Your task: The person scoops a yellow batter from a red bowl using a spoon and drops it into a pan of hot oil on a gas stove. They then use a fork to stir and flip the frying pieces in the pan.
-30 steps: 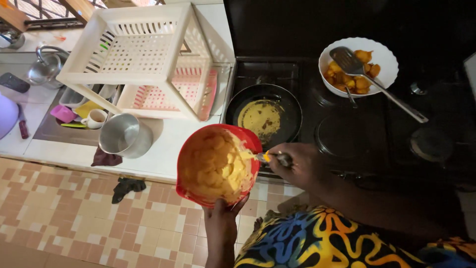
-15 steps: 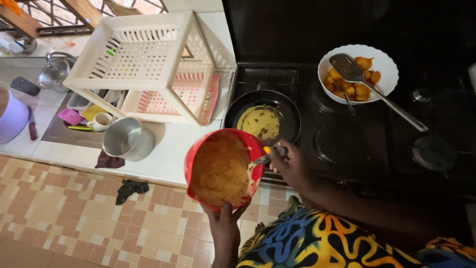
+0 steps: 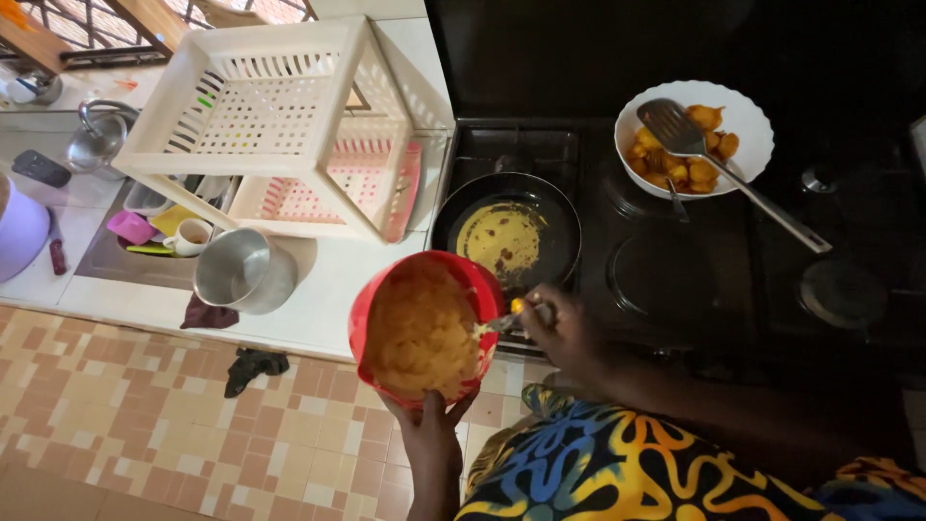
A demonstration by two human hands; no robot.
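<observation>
Head view: left hand (image 3: 429, 434) holds red bowl (image 3: 424, 328).

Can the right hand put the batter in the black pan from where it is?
Probably yes. The right hand holds a spoon at the red bowl rim, right beside the black pan, and nothing lies between them.

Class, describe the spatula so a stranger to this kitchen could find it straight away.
Start at the black stove top. At its far right stands a white scalloped bowl of golden fried pieces. The metal slotted spatula rests across it, the only long-handled utensil there.
</observation>
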